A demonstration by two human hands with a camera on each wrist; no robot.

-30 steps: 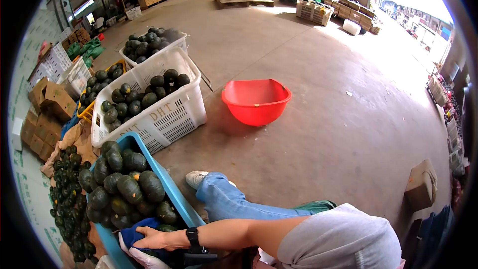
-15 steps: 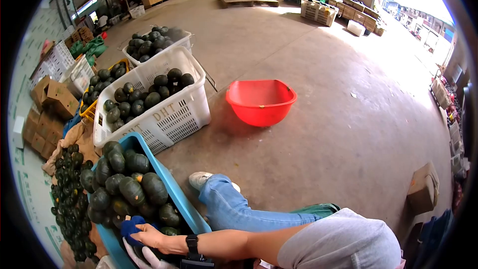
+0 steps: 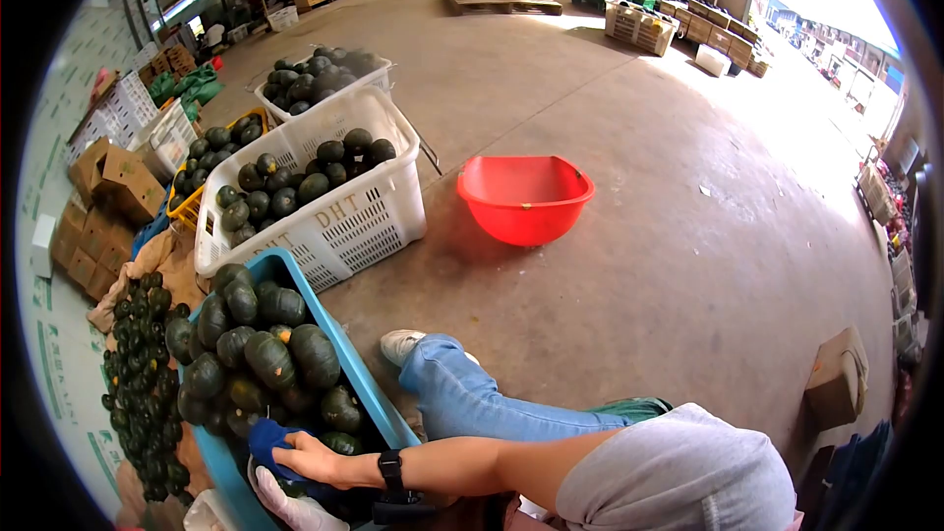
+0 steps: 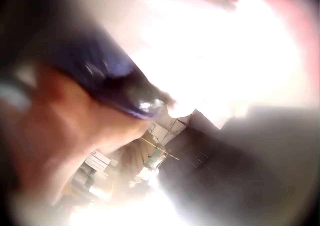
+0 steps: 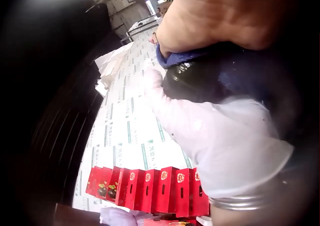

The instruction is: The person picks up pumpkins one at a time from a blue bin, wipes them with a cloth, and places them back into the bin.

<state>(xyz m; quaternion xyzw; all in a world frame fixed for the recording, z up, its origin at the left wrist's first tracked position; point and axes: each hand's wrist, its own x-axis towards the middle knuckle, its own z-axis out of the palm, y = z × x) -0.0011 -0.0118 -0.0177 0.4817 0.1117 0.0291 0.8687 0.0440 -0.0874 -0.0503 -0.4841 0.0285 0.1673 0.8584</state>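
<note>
My bare right hand [image 3: 317, 459], a dark watch at its wrist, pinches a blue cloth [image 3: 265, 442] over the near end of the blue crate [image 3: 339, 349]. Just below it is my white-gloved left hand [image 3: 295, 508]. In the right wrist view the gloved fingers curl round a glossy dark green squash [image 5: 185, 83], and the blue cloth [image 5: 175, 58] lies against its upper side under my bare hand [image 5: 220, 18]. The left wrist view shows the squash [image 4: 142, 97] partly covered by the cloth. Dark green squashes [image 3: 268, 358] are heaped in the crate.
White crates [image 3: 369, 236] of squashes stand beyond the blue one, with a red basin [image 3: 526, 211] on the floor to their right. More squashes [image 3: 147, 383] lie at the left. My jeans-clad leg [image 3: 472, 393] is beside the crate. Red boxes [image 5: 165, 191] stand in a row.
The head view has shifted, so the crates and basin appear farther right. The cloth and my right hand have shifted slightly over the gloved hand, which shows at a changed angle.
</note>
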